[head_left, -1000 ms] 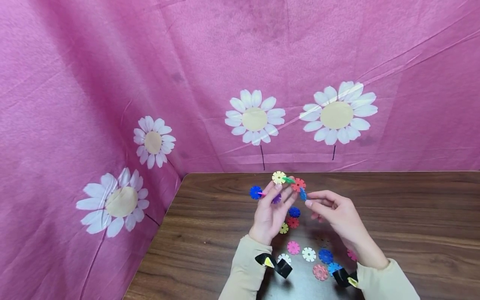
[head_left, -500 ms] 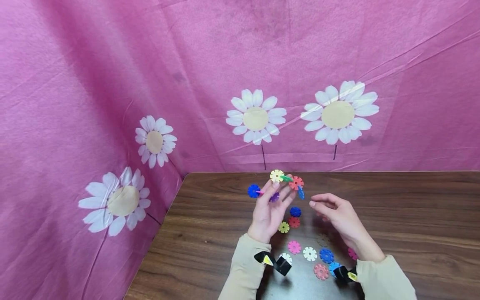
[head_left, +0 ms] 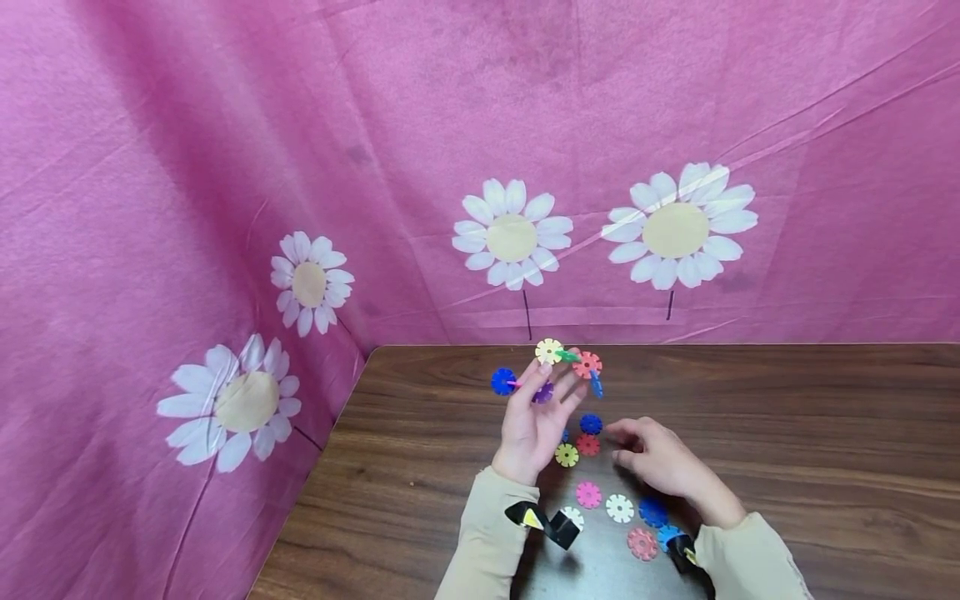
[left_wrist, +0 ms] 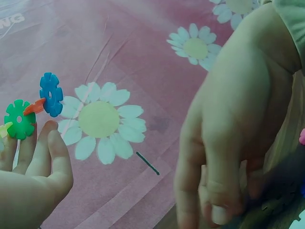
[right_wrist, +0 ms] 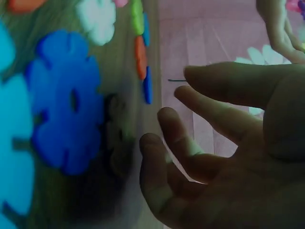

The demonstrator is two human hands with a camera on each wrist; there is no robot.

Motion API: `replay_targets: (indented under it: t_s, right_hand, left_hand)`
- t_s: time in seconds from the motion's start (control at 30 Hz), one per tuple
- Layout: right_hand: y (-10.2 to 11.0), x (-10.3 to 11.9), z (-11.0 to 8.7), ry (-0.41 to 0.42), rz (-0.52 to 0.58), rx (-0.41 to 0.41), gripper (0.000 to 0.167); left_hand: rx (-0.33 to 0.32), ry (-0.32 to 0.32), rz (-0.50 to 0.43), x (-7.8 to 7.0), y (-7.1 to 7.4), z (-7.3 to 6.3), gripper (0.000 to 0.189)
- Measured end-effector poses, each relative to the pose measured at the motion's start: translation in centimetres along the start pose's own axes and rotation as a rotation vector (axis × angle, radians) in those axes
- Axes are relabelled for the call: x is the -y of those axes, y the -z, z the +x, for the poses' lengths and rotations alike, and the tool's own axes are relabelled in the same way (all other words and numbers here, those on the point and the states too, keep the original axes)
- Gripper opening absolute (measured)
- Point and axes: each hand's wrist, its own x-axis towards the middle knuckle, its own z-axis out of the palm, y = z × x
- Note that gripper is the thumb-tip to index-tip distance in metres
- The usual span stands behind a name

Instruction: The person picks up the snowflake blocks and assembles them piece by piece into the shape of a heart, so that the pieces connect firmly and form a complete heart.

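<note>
My left hand is raised above the table and pinches a chain of slotted plastic snowflake discs. The chain curves around the fingers: a blue disc at its left end, then pink and purple ones, and a yellow disc near the thumb tip. Green, red and blue discs form its right end; part of the chain is hidden by the hand. My right hand is low over the table with bent, spread fingers and nothing between them, beside a loose blue disc.
Loose discs lie flat on the wooden table: red, yellow, pink, white, dark blue, salmon and light blue. A pink cloth with daisies hangs behind.
My right hand has let go of the chain's blue end disc and come down toward the loose discs. The left hand has drifted slightly left with the chain.
</note>
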Motion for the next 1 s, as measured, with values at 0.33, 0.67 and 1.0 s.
replay_targets:
  t_s: [0.33, 0.67, 1.0]
  right_hand:
    - [3.2, -3.1, -1.3, 0.078, 0.053, 0.211, 0.035]
    - [3.3, -4.1, -1.7, 0.081, 0.046, 0.244, 0.039]
    - [2.7, -3.6, -1.7, 0.056, -0.057, 0.210, 0.037]
  left_hand:
    - [0.009, -0.005, -0.016, -0.1, 0.0, 0.0, 0.026]
    - [0.023, -0.003, -0.020, 0.0, 0.2, 0.0, 0.027]
    - [0.017, 0.026, -0.056, -0.1, 0.1, -0.1, 0.029]
